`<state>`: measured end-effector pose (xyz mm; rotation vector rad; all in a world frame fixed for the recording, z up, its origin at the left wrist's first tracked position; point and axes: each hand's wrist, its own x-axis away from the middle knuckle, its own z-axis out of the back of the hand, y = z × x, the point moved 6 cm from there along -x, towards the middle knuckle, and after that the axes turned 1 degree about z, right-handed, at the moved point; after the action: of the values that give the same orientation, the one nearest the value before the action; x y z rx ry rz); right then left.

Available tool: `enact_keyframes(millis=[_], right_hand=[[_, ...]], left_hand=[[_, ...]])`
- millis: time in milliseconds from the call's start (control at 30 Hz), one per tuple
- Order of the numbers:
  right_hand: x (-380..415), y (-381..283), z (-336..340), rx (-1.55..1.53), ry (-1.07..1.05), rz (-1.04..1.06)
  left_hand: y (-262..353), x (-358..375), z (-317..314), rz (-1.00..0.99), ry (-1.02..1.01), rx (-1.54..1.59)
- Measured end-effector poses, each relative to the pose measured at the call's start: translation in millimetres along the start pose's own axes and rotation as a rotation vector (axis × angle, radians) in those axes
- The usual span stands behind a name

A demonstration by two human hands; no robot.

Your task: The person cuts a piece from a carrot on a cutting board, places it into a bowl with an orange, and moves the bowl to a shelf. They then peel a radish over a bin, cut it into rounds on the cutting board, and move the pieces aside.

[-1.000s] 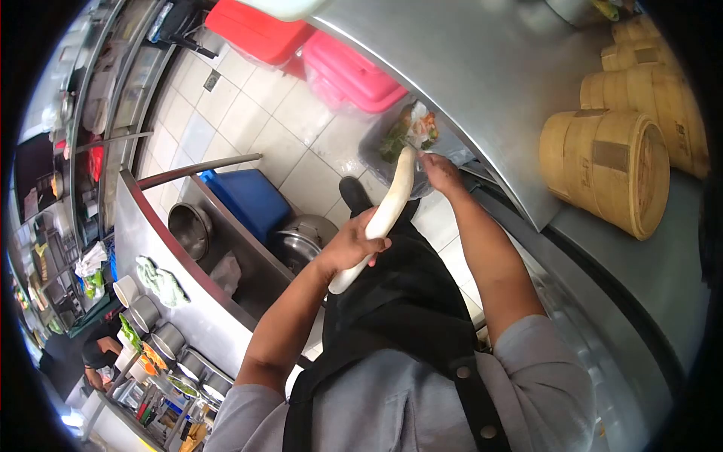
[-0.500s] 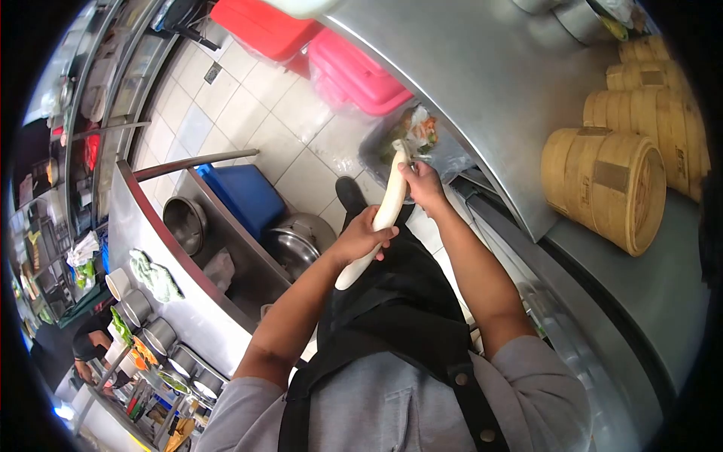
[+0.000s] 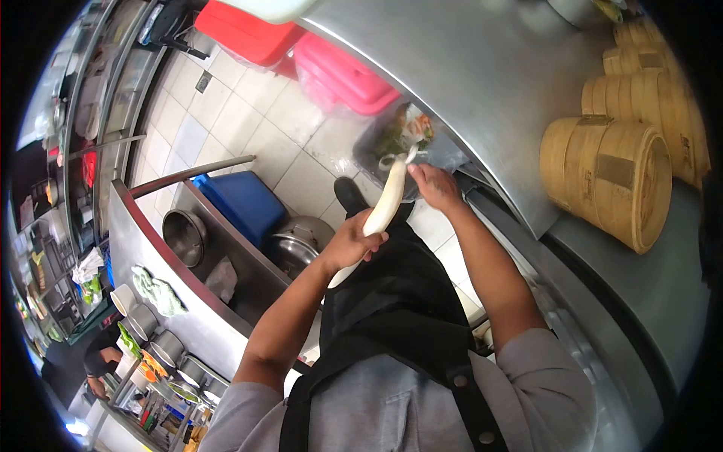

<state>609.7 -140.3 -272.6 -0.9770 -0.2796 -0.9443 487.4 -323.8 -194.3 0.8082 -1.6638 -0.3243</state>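
A long, pale, peeled vegetable (image 3: 389,197) slants across the middle of the view, its far end over an open bin (image 3: 376,143) with scraps in it. My left hand (image 3: 354,242) is wrapped round its lower half. My right hand (image 3: 437,187) is beside the far end, fingers drawn together; a thin pale strip (image 3: 411,154) curls at its fingertips. Whether a small tool is in that hand is hidden.
Bamboo steamers (image 3: 602,177) stand on the steel counter (image 3: 482,83) at right. Red (image 3: 248,34) and pink (image 3: 343,71) lidded tubs, a blue container (image 3: 241,203) and metal bowls (image 3: 184,237) lie ahead and left. Another person (image 3: 98,365) is at far left.
My right hand has moved outward, off the vegetable's side, and a pale strip now hangs by its end. My left hand and the vegetable have shifted slightly left.
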Motion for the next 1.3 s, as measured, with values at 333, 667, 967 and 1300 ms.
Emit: enact_keyframes(millis=[333, 667, 967, 1300], right_hand=[[0, 4, -17, -0.076, 0.011, -0.127], [74, -62, -4, -0.053, -0.039, 0.129], [-62, 117, -61, -0.076, 0.047, -0.296], [-45, 92, -78, -0.501, 0.229, -0.135]], left_hand=[[-9, -11, 9, 0.034, 0.045, 0.049], [5, -37, -3, 0.096, 0.009, 0.26], [4, 0, -8, 0.059, -0.035, 0.002], [-10, 54, 27, -0.033, 0.06, 0.298]])
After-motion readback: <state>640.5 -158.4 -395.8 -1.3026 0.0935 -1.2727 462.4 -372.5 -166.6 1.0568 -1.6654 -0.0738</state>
